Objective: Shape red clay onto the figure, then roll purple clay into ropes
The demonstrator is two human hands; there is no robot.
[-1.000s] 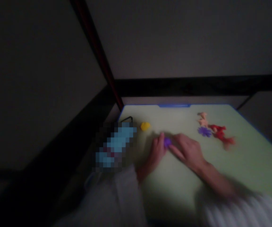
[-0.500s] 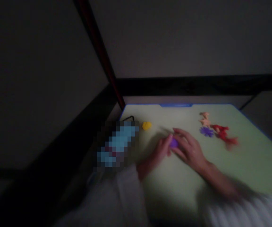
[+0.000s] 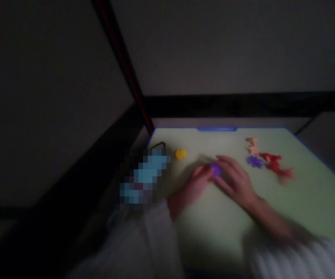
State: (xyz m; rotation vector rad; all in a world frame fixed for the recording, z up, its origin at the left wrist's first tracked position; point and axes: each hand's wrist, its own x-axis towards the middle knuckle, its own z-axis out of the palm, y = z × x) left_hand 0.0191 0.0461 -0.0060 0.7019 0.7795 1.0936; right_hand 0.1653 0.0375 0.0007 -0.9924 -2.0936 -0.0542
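Observation:
A small purple lump [image 3: 215, 169], its exact kind too blurred to tell, sits between my two hands over the middle of the pale table. My left hand [image 3: 198, 182] is closed, thumb and fingers pressed on the lump's left side. On the other side, my right hand [image 3: 237, 180] curves its fingers around the lump and touches it. Part of the lump is hidden by the fingers. Left of the hands lies a yellow piece [image 3: 180, 154]. To their right is a purple flower-like shape [image 3: 254, 161] with several thin petals.
Peach-coloured pieces [image 3: 252, 149] and red figure-like pieces [image 3: 273, 162] lie at the right of the table [image 3: 307, 201]. A pixelated light-blue object [image 3: 147, 174] with a black loop is along the left edge. A wall stands behind the blue-rimmed far edge.
The purple lump has shifted slightly up and to the right between my fingers. My left hand has turned, its fingers now more closed over it. The other pieces stay where they were.

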